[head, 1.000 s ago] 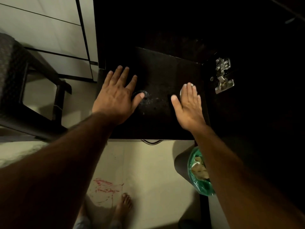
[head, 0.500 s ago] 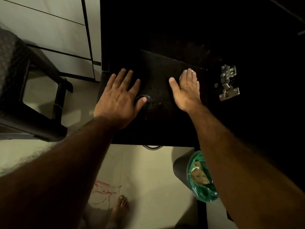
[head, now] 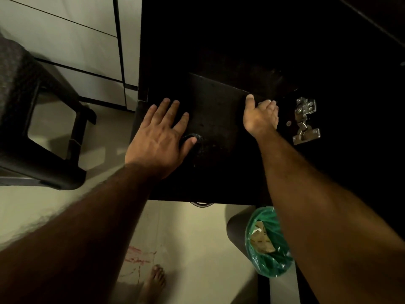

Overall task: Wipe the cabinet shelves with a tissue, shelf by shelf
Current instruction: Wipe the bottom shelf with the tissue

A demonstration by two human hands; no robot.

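Observation:
A dark cabinet shelf fills the middle of the head view. My left hand lies flat on its left part, fingers spread, the thumb beside a round hole in the board. My right hand is at the shelf's far right corner, fingers curled over the back edge and pressing a white tissue, of which only a sliver shows at the fingertips.
A metal door hinge is fixed just right of my right hand. A bin lined with a green bag stands on the floor below the shelf's right end. A dark plastic stool stands at the left. My bare foot is on the tiles.
My right hand has slid with the tissue from the shelf's front right toward the far right corner. The left hand has stayed flat on the shelf.

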